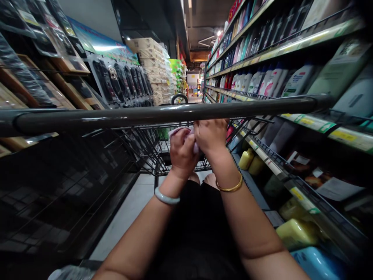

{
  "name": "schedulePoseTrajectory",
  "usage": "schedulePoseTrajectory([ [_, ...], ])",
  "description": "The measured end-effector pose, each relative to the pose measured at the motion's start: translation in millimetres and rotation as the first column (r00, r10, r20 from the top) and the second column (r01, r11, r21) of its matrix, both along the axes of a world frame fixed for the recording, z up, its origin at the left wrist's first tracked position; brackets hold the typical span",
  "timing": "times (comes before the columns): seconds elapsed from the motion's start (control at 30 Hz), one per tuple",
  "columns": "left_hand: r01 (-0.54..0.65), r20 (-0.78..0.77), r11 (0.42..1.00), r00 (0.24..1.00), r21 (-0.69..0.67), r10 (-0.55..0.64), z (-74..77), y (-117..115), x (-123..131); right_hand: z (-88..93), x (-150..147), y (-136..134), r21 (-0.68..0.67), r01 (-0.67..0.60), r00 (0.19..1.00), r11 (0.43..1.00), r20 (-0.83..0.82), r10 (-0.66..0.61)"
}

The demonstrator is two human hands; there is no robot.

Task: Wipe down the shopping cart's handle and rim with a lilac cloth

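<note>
Landmark: the cart handle bar (163, 113), running across the view from side to side.
Left hand (182, 153): just below the bar, right of its middle; closed in a fist around a bunched cloth (178, 131).
Right hand (211, 135): just below the bar, touching the left hand; its fingers are curled in and turned away from the camera. The cloth is seen running in beside it, so a shared grip is judged.
Cloth: pale and crumpled, held between the two hands just under the bar. Whether it touches the bar cannot be told.
Wrists: a pale bangle (166, 197) is worn on the left and a gold bangle (230, 187) on the right, both well below the bar.
Cart basket (145, 147): beyond and under the bar; little of its contents can be made out.
Done so far: the cloth is judged to be gathered up and secured in both hands.
Left: the cloth is not spread or laid anywhere, and the bar is gripped by neither hand.
Surroundings: shelves of bottles (271, 79) stand to the right of the bar, and a rack of dark packaged goods (116, 83) to its left.
</note>
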State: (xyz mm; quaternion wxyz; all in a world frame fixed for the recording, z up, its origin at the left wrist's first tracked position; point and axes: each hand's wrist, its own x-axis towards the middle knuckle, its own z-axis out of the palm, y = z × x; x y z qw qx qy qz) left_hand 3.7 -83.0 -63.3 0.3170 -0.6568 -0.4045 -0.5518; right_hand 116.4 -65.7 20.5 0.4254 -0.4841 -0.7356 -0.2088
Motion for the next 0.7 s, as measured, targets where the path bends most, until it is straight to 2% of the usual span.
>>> schedulePoseTrajectory([
  [0.07,-0.038,-0.031,0.999,0.999,-0.007,0.038,-9.1,8.9,6.5,-1.3,0.2,0.2,0.026,-0.005,1.0,1.0,-0.017,0.005],
  [0.17,-0.07,-0.121,0.974,0.992,-0.213,0.044,-48.0,19.3,13.4,-3.0,0.7,-0.8,0.071,-0.024,0.999,0.997,-0.047,0.027],
  [0.23,-0.065,-0.14,0.964,0.99,-0.257,0.029,-72.9,20.4,15.7,-3.4,1.2,-2.2,0.078,-0.03,0.998,0.996,-0.051,0.034],
  [0.3,-0.057,-0.127,0.966,0.992,-0.252,0.026,-83.7,18.1,17.0,-3.2,1.6,-3.6,0.066,-0.028,0.998,0.997,-0.049,0.032],
  [0.37,-0.05,-0.112,0.969,0.993,-0.242,0.023,-76.9,15.5,18.8,-3.1,1.5,-4.3,0.051,-0.03,0.998,0.998,-0.048,0.032],
  [0.5,0.018,0.033,0.99,0.999,-0.138,-0.014,-34.5,18.9,28.9,-4.0,0.4,-3.6,0.054,-0.025,0.997,0.998,-0.067,0.028],
  [0.57,0.003,0.093,0.987,0.996,-0.16,0.012,-19.8,22.5,34.5,-4.5,0.1,-3.5,0.069,-0.024,0.997,0.997,-0.077,0.03],
  [0.63,-0.04,0.02,0.961,0.999,-0.275,0.048,-18.8,22.6,36.9,-4.5,0.5,-4.3,0.079,-0.025,0.997,0.997,-0.073,0.031],
  [0.7,-0.088,-0.113,0.913,0.993,-0.397,0.046,-29.1,17.5,34.2,-4.1,1.3,-5.5,0.072,-0.022,0.998,0.997,-0.05,0.026],
])
